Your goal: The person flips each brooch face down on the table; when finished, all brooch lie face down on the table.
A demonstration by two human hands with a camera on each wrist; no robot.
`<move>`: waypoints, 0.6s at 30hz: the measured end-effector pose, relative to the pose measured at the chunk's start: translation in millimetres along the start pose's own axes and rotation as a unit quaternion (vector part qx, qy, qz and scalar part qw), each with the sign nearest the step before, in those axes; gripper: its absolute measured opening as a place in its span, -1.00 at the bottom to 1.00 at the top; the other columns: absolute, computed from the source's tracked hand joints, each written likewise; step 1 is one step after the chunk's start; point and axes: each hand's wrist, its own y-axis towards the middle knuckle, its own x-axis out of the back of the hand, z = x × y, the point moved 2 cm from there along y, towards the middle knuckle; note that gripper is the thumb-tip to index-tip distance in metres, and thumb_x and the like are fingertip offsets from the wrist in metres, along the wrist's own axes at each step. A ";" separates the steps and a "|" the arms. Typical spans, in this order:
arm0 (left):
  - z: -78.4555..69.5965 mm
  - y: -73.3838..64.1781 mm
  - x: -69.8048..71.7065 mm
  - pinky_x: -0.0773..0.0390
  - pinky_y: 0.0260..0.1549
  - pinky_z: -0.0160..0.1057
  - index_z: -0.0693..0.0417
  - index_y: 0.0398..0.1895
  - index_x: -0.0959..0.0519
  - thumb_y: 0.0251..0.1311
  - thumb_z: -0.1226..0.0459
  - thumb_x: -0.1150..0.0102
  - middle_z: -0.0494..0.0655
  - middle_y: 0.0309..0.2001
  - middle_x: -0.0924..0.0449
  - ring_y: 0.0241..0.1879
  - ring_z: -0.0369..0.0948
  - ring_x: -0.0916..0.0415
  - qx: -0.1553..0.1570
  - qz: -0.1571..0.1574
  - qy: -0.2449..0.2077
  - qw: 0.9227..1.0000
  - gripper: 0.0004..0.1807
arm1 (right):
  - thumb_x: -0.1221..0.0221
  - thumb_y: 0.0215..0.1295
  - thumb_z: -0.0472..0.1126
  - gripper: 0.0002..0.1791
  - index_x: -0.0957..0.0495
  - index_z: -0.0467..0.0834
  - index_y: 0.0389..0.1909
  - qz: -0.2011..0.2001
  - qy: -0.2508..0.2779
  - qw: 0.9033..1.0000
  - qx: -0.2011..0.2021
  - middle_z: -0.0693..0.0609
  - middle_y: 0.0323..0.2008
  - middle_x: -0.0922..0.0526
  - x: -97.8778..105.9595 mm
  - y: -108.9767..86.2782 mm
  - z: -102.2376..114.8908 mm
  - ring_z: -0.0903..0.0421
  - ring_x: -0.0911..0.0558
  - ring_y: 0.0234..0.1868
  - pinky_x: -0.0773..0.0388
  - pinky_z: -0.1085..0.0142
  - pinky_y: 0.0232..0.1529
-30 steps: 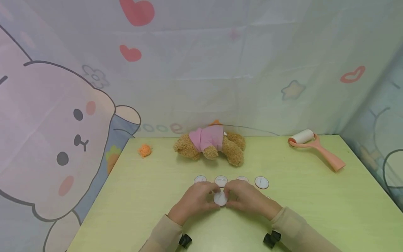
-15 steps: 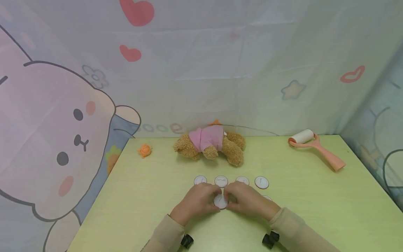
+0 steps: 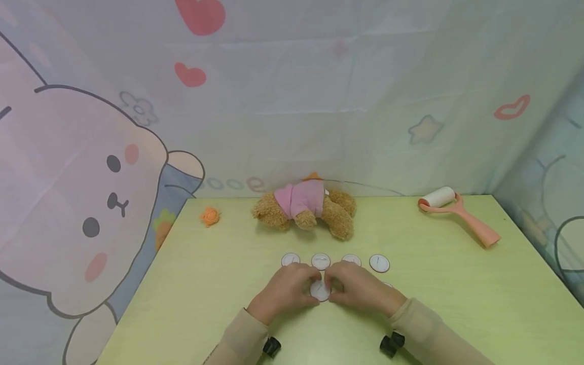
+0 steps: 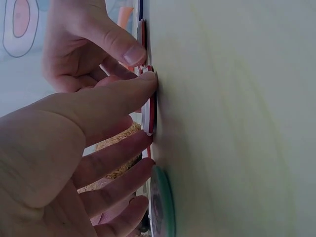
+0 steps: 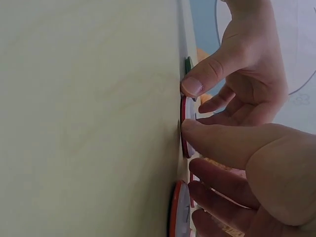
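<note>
Both hands meet at a round pin-back badge (image 3: 320, 291), which lies with its white back and pin upward on the table. My left hand (image 3: 287, 288) pinches its left side between thumb and fingers. On the right side, my right hand (image 3: 365, 290) grips it the same way. The wrist views show the badge's red rim (image 4: 151, 116) close to the tabletop. Beside the left fingers is a green-rimmed badge (image 4: 164, 205). An orange-rimmed badge (image 5: 178, 210) lies by the right fingers, mostly hidden by that hand in the head view.
Beyond the hands, several white-backed badges (image 3: 379, 263) form a row. A teddy bear (image 3: 303, 208) in a pink top lies behind them. An orange flower-like ball (image 3: 210, 216) sits back left, and a lint roller (image 3: 461, 213) back right. A printed cloth (image 3: 292, 91) hangs behind the table.
The badge and both hands slid slightly toward the person between the first two frames. Since then they have stayed nearly still, with only a slight shift of the head view.
</note>
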 end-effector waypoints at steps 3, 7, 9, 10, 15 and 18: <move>0.5 0.4 -0.6 -0.59 -0.20 -0.40 -0.02 -0.15 -0.72 -0.05 0.12 -0.70 -0.25 -0.20 -0.74 -0.24 -0.39 -0.57 0.004 0.002 -0.002 1.000 -0.59 | -0.45 0.17 -0.30 -0.77 -0.58 0.01 -0.34 -0.012 0.010 1.000 -0.002 0.21 -0.39 -0.58 4.3 0.0 -3.0 0.21 -0.54 -0.30 -0.53 0.33 -0.22; 1.2 0.6 -0.1 -0.59 -0.19 -0.38 -0.03 -0.16 -0.72 -0.03 0.11 -0.69 -0.26 -0.21 -0.73 -0.24 -0.39 -0.56 0.010 0.002 -0.008 1.000 -0.61 | -0.35 0.35 -0.31 -0.88 -0.62 -0.04 -0.23 -0.028 0.027 0.999 -0.017 0.19 -0.28 -0.66 13.6 -0.3 -9.0 0.17 -0.66 -0.18 -0.66 0.21 -0.11; 1.8 0.5 -0.2 -0.60 -0.18 -0.37 -0.02 -0.16 -0.72 -0.02 0.11 -0.68 -0.25 -0.20 -0.73 -0.24 -0.38 -0.57 0.010 0.002 -0.009 1.000 -0.60 | -0.31 0.41 -0.31 -0.92 -0.65 -0.11 -0.14 -0.032 0.041 0.998 -0.025 0.13 -0.19 -0.71 18.8 -1.0 -12.0 0.12 -0.70 -0.09 -0.70 0.14 -0.05; 2.1 0.5 -0.2 -0.60 -0.18 -0.37 -0.02 -0.15 -0.72 -0.02 0.11 -0.68 -0.25 -0.20 -0.73 -0.24 -0.38 -0.57 0.009 0.002 -0.008 1.000 -0.60 | -0.30 0.43 -0.29 -0.91 -0.66 -0.13 -0.10 -0.032 0.046 0.998 -0.032 0.10 -0.16 -0.72 21.4 -1.5 -13.3 0.10 -0.71 -0.07 -0.72 0.12 -0.05; 4.3 0.1 -1.1 -0.62 -0.19 -0.35 -0.01 -0.15 -0.72 -0.03 0.13 -0.68 -0.23 -0.20 -0.74 -0.25 -0.36 -0.59 0.007 -0.004 -0.005 1.000 -0.61 | -0.28 0.46 -0.28 -0.83 -0.66 -0.22 0.00 -0.039 0.050 0.997 -0.041 -0.04 -0.08 -0.75 32.2 -4.7 -16.8 -0.04 -0.74 -0.01 -0.73 0.06 -0.04; 5.0 -0.2 -0.3 -0.62 -0.19 -0.34 0.01 -0.14 -0.72 -0.02 0.13 -0.67 -0.21 -0.20 -0.75 -0.24 -0.35 -0.60 0.006 -0.006 -0.005 1.000 -0.61 | -0.28 0.46 -0.28 -0.81 -0.66 -0.23 0.02 -0.041 0.049 0.997 -0.043 -0.09 -0.06 -0.75 35.5 -6.1 -16.7 -0.10 -0.74 -0.01 -0.72 0.04 -0.04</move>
